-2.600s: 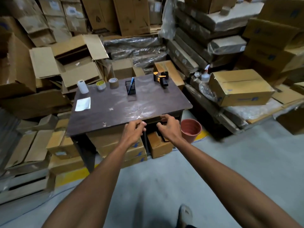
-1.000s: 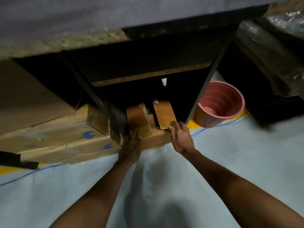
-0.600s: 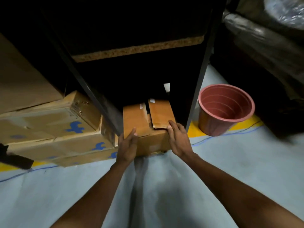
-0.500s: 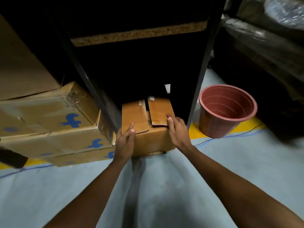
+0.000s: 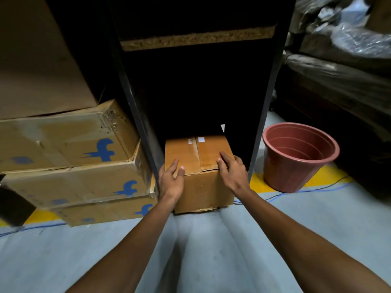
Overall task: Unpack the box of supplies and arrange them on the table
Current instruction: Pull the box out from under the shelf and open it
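Under bench, on floor: one box, flaps closed, between two dark legs. Two hands gripping its near top corners: left hand, right hand. Left of box: three stacked cartons. Right: one pot.

Left hand, right hand grip box under table

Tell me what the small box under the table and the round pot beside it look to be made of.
Box: plain brown cardboard, matte; folded top flaps meet at a seam, and the bottom edge is scuffed.
Pot: likely moulded plastic in a dull terracotta red; its thin even rim and stepped rings inside suggest so, though fired clay cannot be ruled out.
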